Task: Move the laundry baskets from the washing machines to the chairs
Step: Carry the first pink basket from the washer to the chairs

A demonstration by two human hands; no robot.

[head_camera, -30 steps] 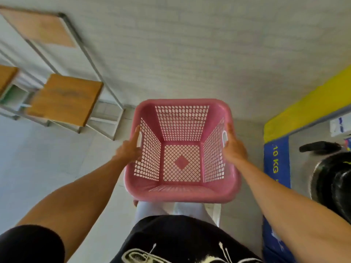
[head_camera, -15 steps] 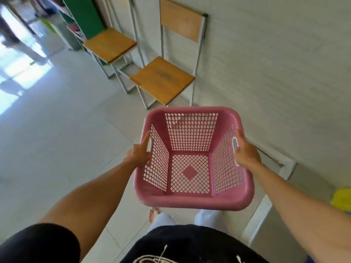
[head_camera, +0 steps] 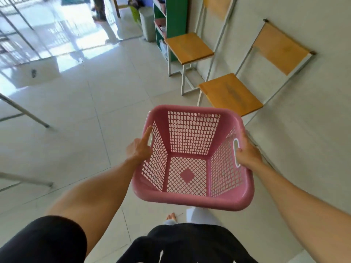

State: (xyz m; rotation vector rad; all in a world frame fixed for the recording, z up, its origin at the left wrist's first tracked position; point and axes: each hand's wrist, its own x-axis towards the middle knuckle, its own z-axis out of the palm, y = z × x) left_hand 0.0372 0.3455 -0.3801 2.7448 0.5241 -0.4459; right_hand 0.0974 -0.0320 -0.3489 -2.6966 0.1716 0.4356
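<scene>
Holding one pink basket [head_camera: 191, 201] up off the floor, both hands have a closed grip on its side handles: the left hand [head_camera: 139, 150] on the left handle, the right hand [head_camera: 247, 153] on the right one. The basket has nothing in it. Two chairs stand by the white wall [head_camera: 313, 130]. The near chair [head_camera: 230, 93] is just past the basket, and the far chair [head_camera: 189, 47] is behind it, next to a green shelf [head_camera: 175, 18]. Nothing sits on either seat. The floor [head_camera: 76, 114] is pale shiny tile. Metal legs [head_camera: 24, 112] stand at the left.
</scene>
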